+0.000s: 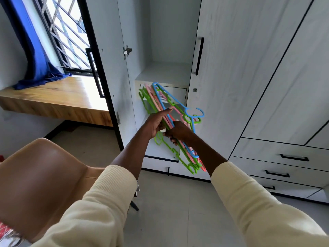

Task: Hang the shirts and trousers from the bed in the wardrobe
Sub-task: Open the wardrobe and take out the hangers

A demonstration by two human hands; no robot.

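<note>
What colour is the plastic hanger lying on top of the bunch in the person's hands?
Blue: the top plastic hanger of the bunch, seen in the head view.

**Inspection: Person's Clothing**

The person is wearing a cream knit top. The left sleeve (99, 202) and the right sleeve (252, 202) are both showing fine ribbed cuffs, pushed up and ending on the forearms. Both forearms and hands are showing bare beyond the cuffs.

Both arms reach forward and meet in front of the body, cream sleeves pushed up off the forearms. The left hand (156, 123) is turned palm inward, fingers curled and thumb stretched along the top of what it holds. The right hand (178, 131) sits just beside it, knuckles up, fingers closed in a grip.
</note>
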